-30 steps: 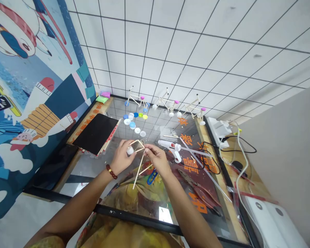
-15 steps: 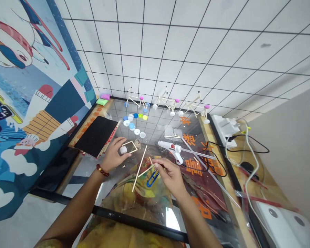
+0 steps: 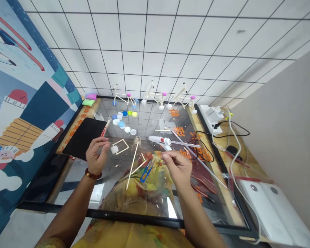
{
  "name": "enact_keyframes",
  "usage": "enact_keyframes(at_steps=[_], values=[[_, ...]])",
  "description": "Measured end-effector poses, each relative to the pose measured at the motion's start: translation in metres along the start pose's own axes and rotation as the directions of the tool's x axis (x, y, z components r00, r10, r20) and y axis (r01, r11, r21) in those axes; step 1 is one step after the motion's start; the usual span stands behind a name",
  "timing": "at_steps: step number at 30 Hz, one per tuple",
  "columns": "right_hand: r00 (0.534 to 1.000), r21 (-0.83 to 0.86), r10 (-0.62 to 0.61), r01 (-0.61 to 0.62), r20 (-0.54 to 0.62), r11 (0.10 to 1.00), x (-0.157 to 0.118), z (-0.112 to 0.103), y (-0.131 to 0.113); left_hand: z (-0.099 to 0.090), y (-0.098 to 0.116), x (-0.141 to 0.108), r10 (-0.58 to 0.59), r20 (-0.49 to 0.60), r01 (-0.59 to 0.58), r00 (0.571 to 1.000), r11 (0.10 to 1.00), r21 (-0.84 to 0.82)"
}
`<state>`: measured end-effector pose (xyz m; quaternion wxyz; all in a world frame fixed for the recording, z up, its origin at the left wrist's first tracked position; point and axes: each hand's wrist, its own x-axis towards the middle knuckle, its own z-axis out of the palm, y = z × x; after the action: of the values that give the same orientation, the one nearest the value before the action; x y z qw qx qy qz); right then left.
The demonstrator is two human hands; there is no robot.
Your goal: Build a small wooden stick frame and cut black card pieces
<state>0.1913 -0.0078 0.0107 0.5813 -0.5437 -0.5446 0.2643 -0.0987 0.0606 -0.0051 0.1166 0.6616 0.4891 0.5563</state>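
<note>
My left hand (image 3: 96, 155) hovers over the glass near the black board, fingers loosely bent, thumb apart, holding nothing. Right of it lies a small four-sided frame of wooden sticks (image 3: 123, 151) with a white block (image 3: 114, 149) at its left corner. My right hand (image 3: 178, 166) is raised with thumb and index fingertip pinched together; anything between them is too small to make out. Between the hands lie a long wooden stick (image 3: 132, 167), a shorter stick (image 3: 138, 166) and blue thread snips (image 3: 146, 172). The white hot glue gun (image 3: 158, 139) lies just beyond my right hand.
Several coloured bottle caps (image 3: 121, 124) lie farther back. Three stick models (image 3: 155, 96) with pink tops stand along the wall. A black board (image 3: 85, 137) is at left. To the right are a clear glue stick (image 3: 209, 166), pliers (image 3: 203, 189), cables and a power strip (image 3: 212, 115).
My left hand has moved left, away from the stick frame. My right hand has moved right, away from the short sticks, which now lie on the glass. The view has shifted.
</note>
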Motion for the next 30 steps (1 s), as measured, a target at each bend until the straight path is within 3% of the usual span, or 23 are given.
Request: enact_keyframes(at_steps=[2, 4, 7, 8, 10, 12, 14, 16, 19, 21, 26, 30], values=[[0.998, 0.022, 0.044, -0.046, 0.055, 0.999, 0.002, 0.001, 0.002, 0.003, 0.007, -0.003, -0.009, 0.06, 0.011, 0.998, 1.0, -0.029], [0.983, -0.025, 0.022, -0.018, 0.184, 1.0, 0.0, 0.005, 0.005, 0.008, 0.014, -0.007, -0.124, 0.145, 0.141, 0.982, 0.983, -0.115], [0.897, -0.145, -0.052, 0.128, 0.44, 0.981, -0.01, 0.013, 0.008, 0.014, 0.03, -0.012, -0.316, 0.354, 0.371, 0.88, 0.924, -0.097], [0.859, -0.201, -0.06, 0.186, 0.509, 0.962, -0.014, 0.016, 0.008, 0.016, 0.037, -0.013, -0.321, 0.437, 0.356, 0.84, 0.934, 0.0], [0.79, -0.32, -0.051, 0.305, 0.61, 0.897, -0.022, 0.021, 0.008, 0.02, 0.049, -0.014, -0.282, 0.59, 0.164, 0.756, 0.955, 0.246], [0.735, -0.41, -0.016, 0.396, 0.678, 0.822, -0.027, 0.023, 0.006, 0.026, 0.059, -0.016, -0.304, 0.655, -0.037, 0.692, 0.891, 0.453], [0.692, -0.465, 0.035, 0.445, 0.721, 0.766, -0.028, 0.023, 0.004, 0.033, 0.065, -0.018, -0.349, 0.683, -0.138, 0.641, 0.823, 0.551], [0.672, -0.51, 0.083, 0.469, 0.736, 0.721, -0.027, 0.022, 0.003, 0.038, 0.067, -0.022, -0.378, 0.701, -0.182, 0.604, 0.792, 0.583], [0.669, -0.553, 0.116, 0.49, 0.734, 0.674, -0.025, 0.02, 0.004, 0.041, 0.071, -0.029, -0.371, 0.711, -0.211, 0.598, 0.783, 0.586], [0.669, -0.562, 0.12, 0.498, 0.733, 0.66, -0.025, 0.019, 0.005, 0.041, 0.075, -0.035, -0.339, 0.732, -0.228, 0.591, 0.8, 0.554], [0.649, -0.566, 0.132, 0.525, 0.749, 0.636, -0.028, 0.02, 0.005, 0.042, 0.083, -0.046, -0.287, 0.814, -0.263, 0.505, 0.847, 0.462], [0.645, -0.565, 0.134, 0.528, 0.752, 0.634, -0.029, 0.02, 0.005, 0.045, 0.081, -0.047, -0.289, 0.824, -0.268, 0.486, 0.849, 0.456]])
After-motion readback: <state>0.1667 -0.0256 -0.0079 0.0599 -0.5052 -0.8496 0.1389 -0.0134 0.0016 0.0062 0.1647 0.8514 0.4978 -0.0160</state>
